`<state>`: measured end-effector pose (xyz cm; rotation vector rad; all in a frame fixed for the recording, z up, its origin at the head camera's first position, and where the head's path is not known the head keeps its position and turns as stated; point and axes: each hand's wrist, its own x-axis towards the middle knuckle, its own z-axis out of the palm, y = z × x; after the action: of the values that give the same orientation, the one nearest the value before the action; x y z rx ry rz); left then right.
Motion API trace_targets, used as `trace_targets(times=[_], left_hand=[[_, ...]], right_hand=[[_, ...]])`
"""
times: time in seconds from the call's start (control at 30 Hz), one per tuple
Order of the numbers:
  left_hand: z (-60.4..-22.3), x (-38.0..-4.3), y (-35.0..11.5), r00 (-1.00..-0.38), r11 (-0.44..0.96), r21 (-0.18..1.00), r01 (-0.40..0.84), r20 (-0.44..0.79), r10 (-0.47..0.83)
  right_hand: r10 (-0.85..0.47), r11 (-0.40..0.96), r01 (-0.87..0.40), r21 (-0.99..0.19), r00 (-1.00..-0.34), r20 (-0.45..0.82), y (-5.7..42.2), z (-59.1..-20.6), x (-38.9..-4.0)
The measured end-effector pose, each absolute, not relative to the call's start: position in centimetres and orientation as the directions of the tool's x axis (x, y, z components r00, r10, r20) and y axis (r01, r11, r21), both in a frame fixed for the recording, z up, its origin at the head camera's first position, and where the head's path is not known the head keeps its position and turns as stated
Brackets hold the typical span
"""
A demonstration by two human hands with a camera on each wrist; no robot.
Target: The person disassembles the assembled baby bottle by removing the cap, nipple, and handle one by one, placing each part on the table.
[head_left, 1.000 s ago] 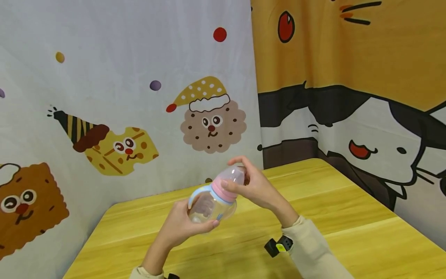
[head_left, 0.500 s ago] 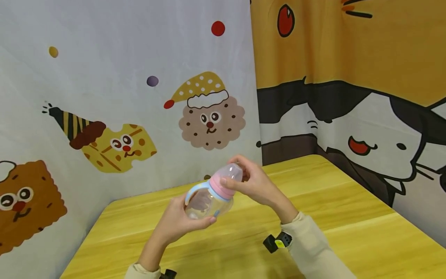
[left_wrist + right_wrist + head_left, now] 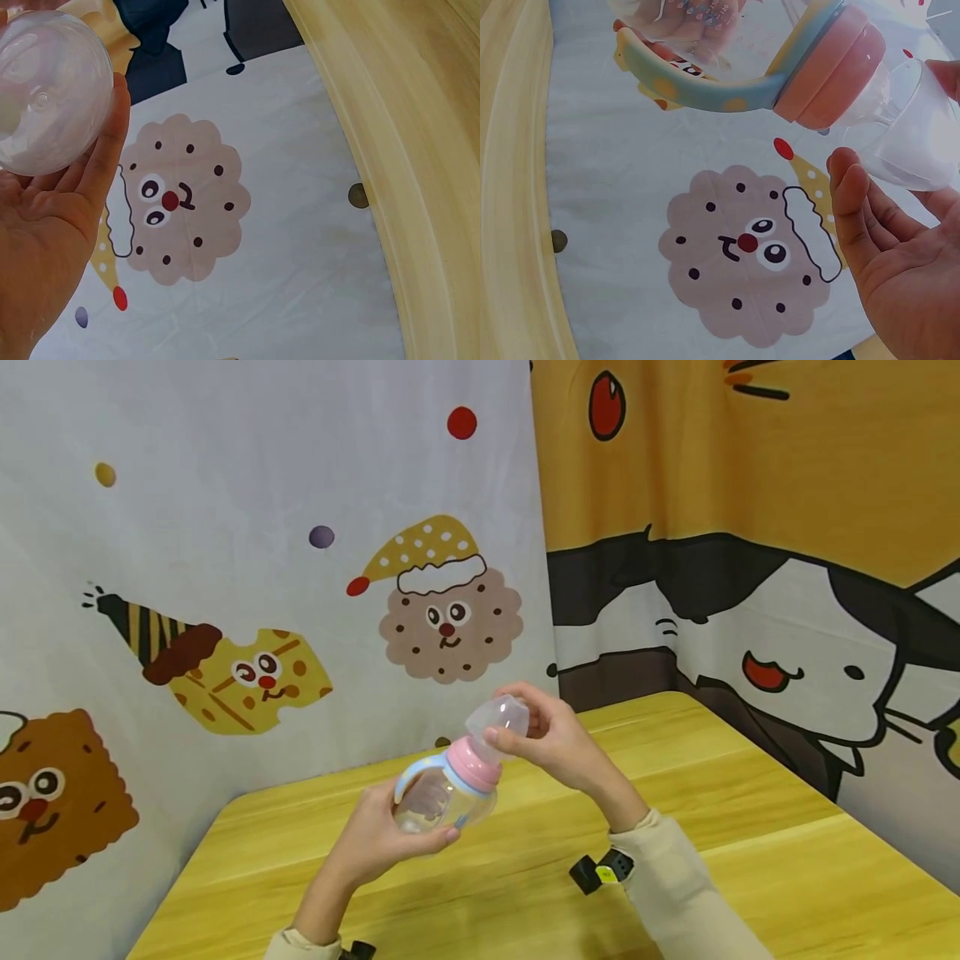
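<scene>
My left hand [image 3: 367, 839] grips a clear baby bottle [image 3: 431, 802] by its body, tilted with its top toward the upper right. Its round base [image 3: 45, 97] faces the left wrist camera. The bottle has a pink collar ring [image 3: 474, 765] and blue-and-yellow side handles [image 3: 697, 88]. Thumb and fingers of my right hand [image 3: 558, 742] pinch a clear dome cap [image 3: 498, 717], which sits off the collar. In the right wrist view, a gap shows between cap and ring, and the clear nipple [image 3: 874, 99] points into the cap's opening.
Below the hands lies a wood-grain table [image 3: 720, 785]. A white curtain with cartoon prints [image 3: 225, 460] hangs behind it, and an orange, black and white cartoon curtain [image 3: 750, 485] stands at the right. Each wrist wears a small black camera [image 3: 596, 872].
My right hand has drawn the clear cap up and away from the pink collar, where it sat before. My left hand still holds the bottle and has shifted slightly left.
</scene>
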<state>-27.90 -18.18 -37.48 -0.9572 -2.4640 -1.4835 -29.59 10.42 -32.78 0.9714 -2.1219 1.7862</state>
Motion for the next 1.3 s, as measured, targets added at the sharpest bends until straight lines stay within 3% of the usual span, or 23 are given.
trace_targets(times=[1.3], left_hand=[[-37.19,-27.59,-18.4,-0.806,0.35,0.753,0.557,0.389,0.446]], right_hand=[[-0.258,0.086,-0.635,-0.767,-0.758,0.599,11.3,-32.84,-29.88]])
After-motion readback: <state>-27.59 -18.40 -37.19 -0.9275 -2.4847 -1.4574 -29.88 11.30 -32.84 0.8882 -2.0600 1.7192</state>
